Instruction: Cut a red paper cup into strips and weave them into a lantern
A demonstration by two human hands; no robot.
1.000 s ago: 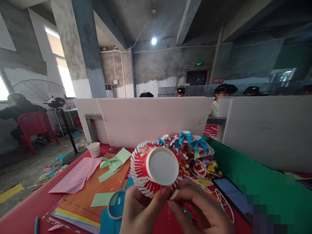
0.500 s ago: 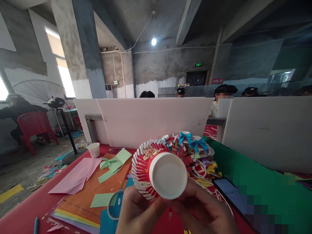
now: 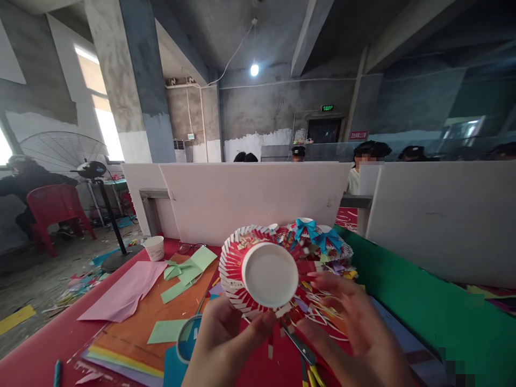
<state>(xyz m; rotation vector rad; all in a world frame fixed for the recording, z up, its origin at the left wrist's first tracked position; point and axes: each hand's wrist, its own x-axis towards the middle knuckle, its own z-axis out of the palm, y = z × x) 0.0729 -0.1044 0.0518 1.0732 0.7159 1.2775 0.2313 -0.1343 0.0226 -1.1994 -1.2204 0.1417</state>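
Low in the middle of the frame, the left hand (image 3: 220, 349) holds up a paper cup (image 3: 260, 274) whose red and white wall is cut into strips that fan out around it; its white bottom faces the camera. The thumb and fingers of that hand are closed on the fringe at the cup's lower edge. The right hand (image 3: 357, 333) sits just right of the cup in the lower right, blurred, with its fingers spread open and holding nothing; the fingertips are close beside the cup's right edge, and whether they touch it cannot be told. Under the right hand, scissors (image 3: 302, 352) with yellow handles lie on the red table (image 3: 48, 344). Behind the cup, right of centre, stands a heap of finished cups (image 3: 322, 244) topped with blue paper bows. To the left lie a pink sheet (image 3: 123, 293), green paper pieces (image 3: 187, 271) and a stack of coloured sheets (image 3: 121, 352). A roll of tape (image 3: 187, 338) peeks out beside the left wrist. A small white cup (image 3: 155, 247) stands at the table's far left edge, before a white partition (image 3: 250, 196). A standing fan (image 3: 76, 161) and a red chair (image 3: 54, 207) fill the left side.
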